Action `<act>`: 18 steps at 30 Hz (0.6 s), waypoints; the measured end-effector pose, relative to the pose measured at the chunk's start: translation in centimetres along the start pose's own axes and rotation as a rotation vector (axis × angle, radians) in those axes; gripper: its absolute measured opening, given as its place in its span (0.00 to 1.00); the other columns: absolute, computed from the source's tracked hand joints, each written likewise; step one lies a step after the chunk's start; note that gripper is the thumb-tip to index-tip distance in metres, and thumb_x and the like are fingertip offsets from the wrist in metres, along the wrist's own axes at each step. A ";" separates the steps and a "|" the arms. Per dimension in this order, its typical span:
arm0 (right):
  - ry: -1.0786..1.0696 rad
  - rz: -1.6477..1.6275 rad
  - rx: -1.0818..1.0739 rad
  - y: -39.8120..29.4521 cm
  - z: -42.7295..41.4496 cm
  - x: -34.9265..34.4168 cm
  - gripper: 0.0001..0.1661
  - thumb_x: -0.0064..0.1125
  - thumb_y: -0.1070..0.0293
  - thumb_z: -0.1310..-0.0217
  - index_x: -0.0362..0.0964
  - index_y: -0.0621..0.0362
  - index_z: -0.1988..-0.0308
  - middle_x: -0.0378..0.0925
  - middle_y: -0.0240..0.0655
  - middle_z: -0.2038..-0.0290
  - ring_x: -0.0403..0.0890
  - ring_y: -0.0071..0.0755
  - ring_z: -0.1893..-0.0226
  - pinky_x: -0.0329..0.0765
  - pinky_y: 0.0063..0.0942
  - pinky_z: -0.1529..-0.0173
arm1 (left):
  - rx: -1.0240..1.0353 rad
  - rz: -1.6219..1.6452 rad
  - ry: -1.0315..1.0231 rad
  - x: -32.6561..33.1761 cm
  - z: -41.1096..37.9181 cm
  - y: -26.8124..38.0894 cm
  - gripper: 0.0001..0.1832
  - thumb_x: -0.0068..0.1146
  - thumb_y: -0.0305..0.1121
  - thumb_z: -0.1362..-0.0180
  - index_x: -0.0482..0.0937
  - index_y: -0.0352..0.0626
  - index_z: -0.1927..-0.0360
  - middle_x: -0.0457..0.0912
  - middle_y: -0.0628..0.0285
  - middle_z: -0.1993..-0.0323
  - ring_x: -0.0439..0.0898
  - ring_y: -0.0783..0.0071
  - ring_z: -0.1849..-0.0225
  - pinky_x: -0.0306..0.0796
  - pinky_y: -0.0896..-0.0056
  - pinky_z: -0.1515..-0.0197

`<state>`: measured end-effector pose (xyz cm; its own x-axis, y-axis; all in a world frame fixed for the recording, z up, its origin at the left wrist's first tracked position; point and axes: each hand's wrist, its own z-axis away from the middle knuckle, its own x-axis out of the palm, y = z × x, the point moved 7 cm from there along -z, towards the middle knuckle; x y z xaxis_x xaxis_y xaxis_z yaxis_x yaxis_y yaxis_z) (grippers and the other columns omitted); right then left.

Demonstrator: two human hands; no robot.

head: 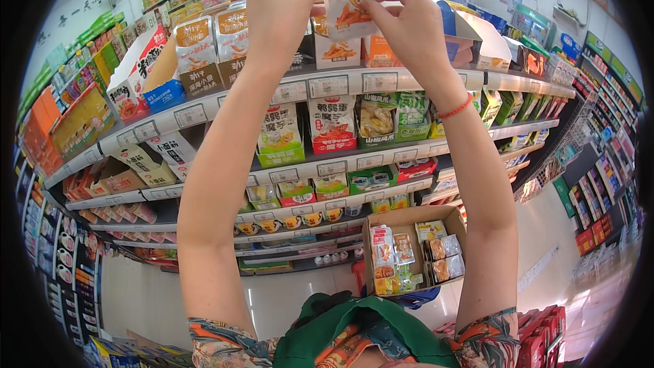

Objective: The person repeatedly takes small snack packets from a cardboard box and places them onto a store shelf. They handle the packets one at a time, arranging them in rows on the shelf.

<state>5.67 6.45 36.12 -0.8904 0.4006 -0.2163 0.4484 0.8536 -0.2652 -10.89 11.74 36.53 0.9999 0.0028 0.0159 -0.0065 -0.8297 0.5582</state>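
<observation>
Both my hands are raised at the top of the view, in front of the upper shelf. Between them is a small orange and white snack packet (350, 2). My left hand (286, 5) pinches its left edge with thumb and fingers, and my right hand (401, 13) holds its right edge. Behind the packet, a display box of similar orange and white packets (334, 46) stands on the shelf. Silver and brown packets (195, 43) stand in a display box left of my left hand. A red cord circles my right wrist.
Curved shelving tiers with a price-label rail (327, 85) span the front. Below, an open cardboard carton (416, 217) holds assorted snack packets, close to my right forearm. Red stacked crates or baskets (544, 337) are at lower right. A wire rack (557, 153) hangs at the shelf's right end.
</observation>
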 end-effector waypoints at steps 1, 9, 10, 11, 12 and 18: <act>-0.002 -0.024 0.060 0.1 0.4 -0.4 0.30 0.56 0.82 0.44 0.67 0.57 0.40 0.79 0.37 0.57 0.80 0.29 0.65 0.78 0.26 0.61 | 0.002 0.017 -0.013 0.3 0.7 0.2 0.14 0.64 0.34 0.40 0.77 0.40 0.53 0.81 0.67 0.60 0.80 0.82 0.58 0.78 0.77 0.62; 0.020 0.013 0.128 1.4 7.4 -3.9 0.36 0.64 0.80 0.47 0.66 0.55 0.38 0.80 0.38 0.58 0.82 0.28 0.63 0.81 0.26 0.61 | -0.164 0.177 -0.107 3.7 7.4 -0.3 0.13 0.60 0.26 0.39 0.74 0.37 0.52 0.80 0.62 0.61 0.80 0.80 0.61 0.79 0.78 0.66; 0.026 0.022 0.156 1.5 8.4 -4.3 0.36 0.64 0.80 0.48 0.66 0.55 0.38 0.80 0.37 0.58 0.81 0.27 0.62 0.81 0.25 0.61 | -0.192 0.185 -0.118 4.1 8.4 -0.6 0.13 0.59 0.25 0.39 0.74 0.37 0.52 0.80 0.62 0.61 0.80 0.80 0.62 0.79 0.78 0.67; 0.018 0.011 0.182 1.5 9.4 -4.6 0.37 0.64 0.81 0.48 0.66 0.54 0.37 0.80 0.37 0.58 0.81 0.27 0.62 0.81 0.25 0.61 | -0.220 0.194 -0.129 4.6 9.4 -1.0 0.12 0.59 0.25 0.39 0.74 0.37 0.52 0.80 0.62 0.61 0.79 0.80 0.62 0.78 0.78 0.67; 0.011 0.001 0.212 1.6 10.5 -5.0 0.37 0.64 0.81 0.48 0.66 0.54 0.37 0.80 0.37 0.58 0.81 0.28 0.62 0.81 0.25 0.61 | -0.261 0.218 -0.131 5.1 10.4 -1.4 0.12 0.58 0.23 0.39 0.74 0.37 0.52 0.79 0.62 0.61 0.79 0.80 0.63 0.78 0.79 0.67; -0.043 0.032 0.364 3.0 17.0 -6.7 0.40 0.65 0.82 0.48 0.65 0.53 0.36 0.76 0.37 0.57 0.79 0.28 0.62 0.80 0.23 0.61 | -0.463 0.273 -0.187 7.9 16.3 -4.6 0.12 0.58 0.23 0.38 0.73 0.39 0.51 0.79 0.63 0.59 0.79 0.81 0.60 0.79 0.78 0.66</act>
<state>14.34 0.67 20.85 -0.8750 0.4041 -0.2667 0.4810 0.6635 -0.5731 -2.67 6.45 20.59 0.9462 -0.3115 0.0871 -0.2290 -0.4550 0.8605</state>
